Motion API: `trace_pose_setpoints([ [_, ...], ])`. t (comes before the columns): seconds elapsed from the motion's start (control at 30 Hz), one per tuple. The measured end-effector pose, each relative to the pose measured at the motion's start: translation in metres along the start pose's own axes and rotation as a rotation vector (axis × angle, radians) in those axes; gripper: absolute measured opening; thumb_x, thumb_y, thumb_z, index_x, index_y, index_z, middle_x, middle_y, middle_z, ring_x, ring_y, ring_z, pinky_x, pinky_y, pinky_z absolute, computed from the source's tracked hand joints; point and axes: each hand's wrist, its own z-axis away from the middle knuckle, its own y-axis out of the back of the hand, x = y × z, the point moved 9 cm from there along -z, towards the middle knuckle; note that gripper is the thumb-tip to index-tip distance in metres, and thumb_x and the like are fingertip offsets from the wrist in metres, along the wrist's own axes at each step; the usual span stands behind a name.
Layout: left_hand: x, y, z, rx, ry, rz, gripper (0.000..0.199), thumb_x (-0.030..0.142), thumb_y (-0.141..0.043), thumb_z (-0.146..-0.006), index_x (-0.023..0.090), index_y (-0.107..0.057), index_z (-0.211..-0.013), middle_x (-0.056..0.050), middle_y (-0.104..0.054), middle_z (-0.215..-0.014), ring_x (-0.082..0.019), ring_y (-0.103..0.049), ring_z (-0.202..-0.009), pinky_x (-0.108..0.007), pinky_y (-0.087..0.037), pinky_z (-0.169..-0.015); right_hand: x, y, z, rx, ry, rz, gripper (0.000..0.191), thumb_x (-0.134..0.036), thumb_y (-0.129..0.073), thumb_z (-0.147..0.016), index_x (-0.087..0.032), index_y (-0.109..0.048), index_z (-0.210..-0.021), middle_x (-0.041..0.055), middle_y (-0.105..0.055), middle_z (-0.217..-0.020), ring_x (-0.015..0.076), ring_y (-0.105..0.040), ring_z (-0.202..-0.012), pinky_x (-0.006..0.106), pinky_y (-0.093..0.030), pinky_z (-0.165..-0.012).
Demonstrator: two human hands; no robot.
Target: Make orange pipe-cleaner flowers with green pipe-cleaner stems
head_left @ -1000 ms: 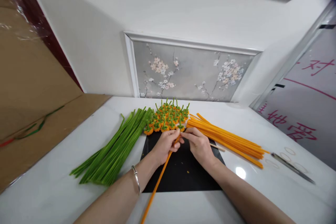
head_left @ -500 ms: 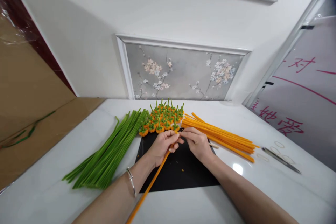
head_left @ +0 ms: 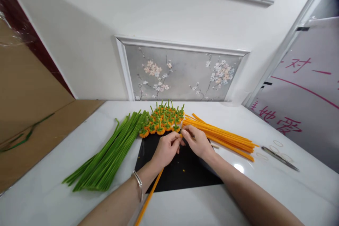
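An orange pipe cleaner (head_left: 149, 197) runs from the table's front edge up under my left hand (head_left: 166, 148), whose fingers are closed on it. Its small orange end shows between the fingertips of both hands. My right hand (head_left: 197, 141) pinches at that end, thumb and forefinger together. A pale thin stick (head_left: 215, 146) juts out behind my right hand; whether the hand holds it, I cannot tell. Both hands are above a black mat (head_left: 182, 180). Just beyond them stand several small orange pumpkin-like pieces (head_left: 160, 130) with green stems.
Left of the mat lies a bundle of green pipe cleaners (head_left: 111, 155). To the right is a bundle of orange pipe cleaners (head_left: 225, 137), then tweezers (head_left: 280, 159) and several clear rings (head_left: 274, 149). A white wall panel (head_left: 182, 67) rises behind the white table (head_left: 87, 134).
My right hand has rolled over, its thumb now pressing at the pipe cleaner's end. My left hand has turned too, its fingers curling more. The view has shifted slightly.
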Motion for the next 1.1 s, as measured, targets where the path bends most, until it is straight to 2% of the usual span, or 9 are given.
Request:
trace_pose_setpoints([
  [0.1,0.005,-0.002,0.002,0.004,-0.03,-0.08,0.022,0.02,-0.046,-0.086,0.017,-0.058,-0.069,0.004,-0.051,-0.05,-0.009,-0.047,-0.045,-0.02,-0.036,-0.05,-0.004,-0.004,0.0,-0.067,-0.027,-0.015,0.02,-0.034,-0.052,-0.087,-0.019,-0.06,-0.076,0.0016,-0.065,-0.066,0.016,-0.061,-0.063,0.026,-0.047,-0.063],
  [0.23,0.008,-0.001,0.002,0.012,-0.039,-0.115,0.022,0.021,-0.046,-0.086,0.017,-0.059,-0.069,0.004,-0.051,-0.05,-0.01,-0.048,-0.046,-0.02,-0.036,-0.05,0.001,-0.008,0.001,-0.098,-0.091,-0.117,0.018,-0.031,-0.052,-0.085,-0.02,-0.058,-0.072,0.0003,-0.062,-0.06,0.0155,-0.058,-0.057,0.027,-0.047,-0.058],
  [0.4,0.01,0.0,0.002,0.028,-0.031,-0.131,0.018,0.019,-0.049,-0.083,0.017,-0.064,-0.072,0.003,-0.054,-0.052,-0.01,-0.048,-0.045,-0.02,-0.035,-0.049,0.021,-0.023,0.001,-0.186,-0.269,-0.378,0.017,-0.029,-0.049,-0.082,-0.02,-0.054,-0.068,-0.0015,-0.059,-0.057,0.0137,-0.056,-0.055,0.025,-0.046,-0.055],
  [0.6,0.013,0.007,0.002,0.093,-0.038,-0.102,0.018,0.014,-0.052,-0.079,0.019,-0.067,-0.072,0.0,-0.067,-0.066,-0.012,-0.056,-0.057,-0.021,-0.04,-0.059,0.026,-0.026,0.002,-0.268,-0.32,-0.425,0.023,-0.036,-0.05,-0.082,-0.017,-0.058,-0.071,0.0002,-0.061,-0.063,0.0119,-0.055,-0.055,0.022,-0.044,-0.049],
  [0.7,0.016,0.009,0.002,0.111,-0.055,-0.105,0.017,0.014,-0.053,-0.079,0.02,-0.067,-0.071,-0.001,-0.068,-0.069,-0.014,-0.059,-0.063,-0.021,-0.041,-0.062,0.028,-0.024,0.002,-0.295,-0.314,-0.366,0.029,-0.038,-0.05,-0.084,-0.017,-0.058,-0.066,-0.0012,-0.058,-0.057,0.0095,-0.048,-0.047,0.02,-0.036,-0.042],
  [0.9,0.018,0.005,0.003,0.082,-0.081,-0.179,0.018,0.017,-0.051,-0.082,0.02,-0.067,-0.073,-0.002,-0.068,-0.068,-0.014,-0.059,-0.061,-0.024,-0.04,-0.063,0.025,-0.017,-0.001,-0.257,-0.229,-0.298,0.027,-0.028,-0.052,-0.081,-0.017,-0.054,-0.057,-0.0039,-0.051,-0.053,0.0086,-0.042,-0.051,0.021,-0.034,-0.05],
  [1.03,0.011,0.001,0.001,0.016,-0.023,-0.044,0.015,0.024,-0.054,-0.082,0.019,-0.066,-0.075,-0.003,-0.066,-0.068,-0.014,-0.056,-0.061,-0.023,-0.039,-0.061,0.022,-0.013,-0.002,-0.275,-0.194,-0.251,0.03,-0.027,-0.051,-0.083,-0.017,-0.055,-0.055,-0.0042,-0.05,-0.05,0.0091,-0.042,-0.048,0.022,-0.034,-0.049],
  [1.1,0.001,-0.004,-0.001,-0.044,0.063,0.085,0.018,0.029,-0.056,-0.081,0.016,-0.063,-0.072,-0.002,-0.063,-0.064,-0.01,-0.048,-0.051,-0.021,-0.034,-0.051,0.013,-0.005,-0.003,-0.254,-0.096,-0.171,0.023,-0.026,-0.051,-0.085,-0.017,-0.063,-0.068,-0.0021,-0.057,-0.059,0.0111,-0.049,-0.053,0.024,-0.04,-0.053],
])
